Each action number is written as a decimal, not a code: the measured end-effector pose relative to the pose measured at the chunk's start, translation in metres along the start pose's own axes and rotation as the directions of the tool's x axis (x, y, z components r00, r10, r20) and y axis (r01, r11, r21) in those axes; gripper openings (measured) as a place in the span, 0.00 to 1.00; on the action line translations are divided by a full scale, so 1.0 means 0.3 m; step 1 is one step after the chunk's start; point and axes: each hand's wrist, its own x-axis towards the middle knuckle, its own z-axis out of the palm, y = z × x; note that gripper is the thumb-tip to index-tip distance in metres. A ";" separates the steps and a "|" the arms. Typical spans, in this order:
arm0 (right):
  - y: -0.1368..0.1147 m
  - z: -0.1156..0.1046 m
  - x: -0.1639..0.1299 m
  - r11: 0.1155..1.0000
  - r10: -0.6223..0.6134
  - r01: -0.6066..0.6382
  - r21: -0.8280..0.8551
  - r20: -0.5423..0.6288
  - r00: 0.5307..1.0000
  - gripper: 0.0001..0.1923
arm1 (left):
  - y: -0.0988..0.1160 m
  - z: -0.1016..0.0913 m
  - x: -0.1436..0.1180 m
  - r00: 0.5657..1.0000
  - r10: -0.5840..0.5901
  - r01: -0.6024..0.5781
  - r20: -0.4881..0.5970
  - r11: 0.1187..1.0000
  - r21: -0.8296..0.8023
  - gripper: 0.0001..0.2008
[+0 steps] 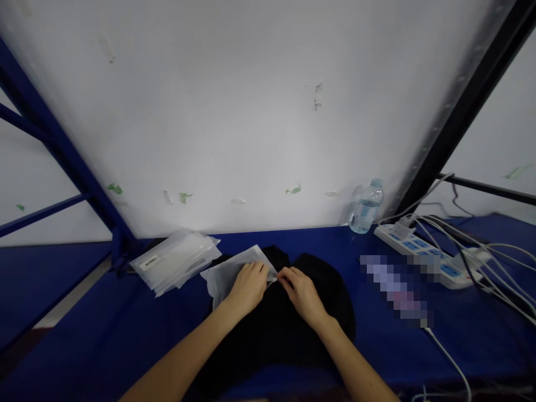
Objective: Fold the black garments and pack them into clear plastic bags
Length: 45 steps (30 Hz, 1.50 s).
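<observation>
A translucent plastic bag (226, 277) lies over black fabric (330, 296) in the middle of the blue surface. My left hand (250, 287) is closed on the bag's right part, its fingers curled over the edge. Close beside it, my right hand (302, 293) pinches the bag's right corner between thumb and fingers. The fingertips of the two hands are a short way apart. Left of the bag rests a stack of similar clear bags (176, 262), the top one bearing a white barcode label (150, 262).
A water bottle (367, 207) stands against the white wall (251, 123). Right of it lies a white power strip (422, 254) with tangled cables (506, 279). A blurred-out object (393, 287) with a white cable is in front of it. Metal frame posts rise at both sides.
</observation>
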 end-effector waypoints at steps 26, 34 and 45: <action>0.004 0.001 -0.015 0.997 0.020 -0.019 -0.070 0.015 1.000 0.08 | -0.135 -0.167 -0.430 0.999 0.038 -0.041 0.028 0.993 0.114 0.09; -0.021 0.011 0.077 0.962 0.267 -0.262 -0.075 0.070 0.961 0.11 | -0.142 -0.141 -0.271 0.998 -0.031 0.030 -0.058 0.999 -0.023 0.22; -0.021 0.056 0.220 0.912 0.406 -0.365 -0.189 0.283 0.869 0.23 | -0.226 0.007 -0.277 0.995 -0.104 0.104 0.006 0.993 -0.049 0.30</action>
